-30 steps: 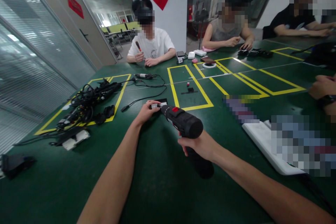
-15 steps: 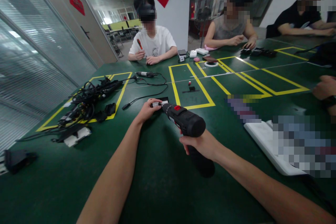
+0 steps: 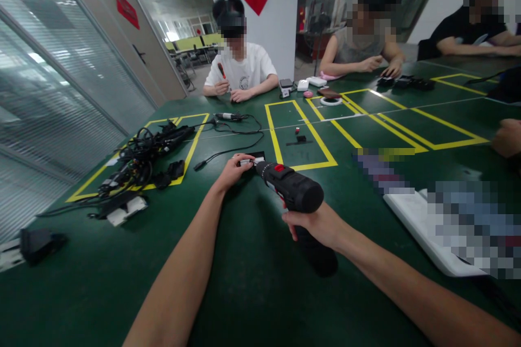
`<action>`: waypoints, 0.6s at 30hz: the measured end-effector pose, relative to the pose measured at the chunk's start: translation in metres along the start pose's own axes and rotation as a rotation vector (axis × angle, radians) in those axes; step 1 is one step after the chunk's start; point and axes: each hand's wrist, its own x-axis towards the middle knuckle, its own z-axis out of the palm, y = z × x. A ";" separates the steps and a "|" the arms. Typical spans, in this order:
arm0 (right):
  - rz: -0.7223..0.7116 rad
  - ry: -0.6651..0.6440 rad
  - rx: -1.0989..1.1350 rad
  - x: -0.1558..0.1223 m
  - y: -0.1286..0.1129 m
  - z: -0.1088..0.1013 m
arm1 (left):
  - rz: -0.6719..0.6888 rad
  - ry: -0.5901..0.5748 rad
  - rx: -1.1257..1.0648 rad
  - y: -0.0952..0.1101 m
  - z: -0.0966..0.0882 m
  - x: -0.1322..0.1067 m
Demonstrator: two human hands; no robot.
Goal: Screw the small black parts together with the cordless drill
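My right hand (image 3: 307, 222) is wrapped round the grip of a black cordless drill (image 3: 291, 187) with a red switch on top. The drill's nose points away and to the left, reaching a small black and silver part (image 3: 257, 158) on the table. My left hand (image 3: 235, 171) holds that part from its left side, fingers closed over it. What kind of part it is cannot be made out, and the bit's exact contact is too small to see.
A heap of black cables and adapters (image 3: 150, 157) lies to the left, with a loose cable (image 3: 232, 150) beyond my left hand. Small black pieces (image 3: 301, 139) sit inside a yellow taped box. At right is a white tray (image 3: 423, 233). Several people sit around the green table (image 3: 260, 293).
The whole view has shifted slightly, so everything sits a little farther right. Both hands, the drill and the part keep the same places relative to each other.
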 end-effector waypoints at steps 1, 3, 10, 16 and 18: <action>-0.001 0.000 -0.002 0.000 0.000 0.000 | 0.001 -0.002 0.001 0.000 0.000 0.000; -0.009 -0.003 -0.007 0.001 0.002 0.000 | 0.002 -0.008 -0.001 0.001 -0.001 0.000; 0.000 0.002 0.000 0.000 0.003 -0.001 | -0.005 -0.006 -0.009 -0.002 0.000 0.002; -0.005 -0.007 0.025 0.001 0.001 0.000 | 0.004 -0.005 0.001 -0.004 0.000 0.002; 0.002 -0.004 0.035 0.001 0.001 0.000 | 0.008 -0.002 0.002 -0.004 0.000 0.002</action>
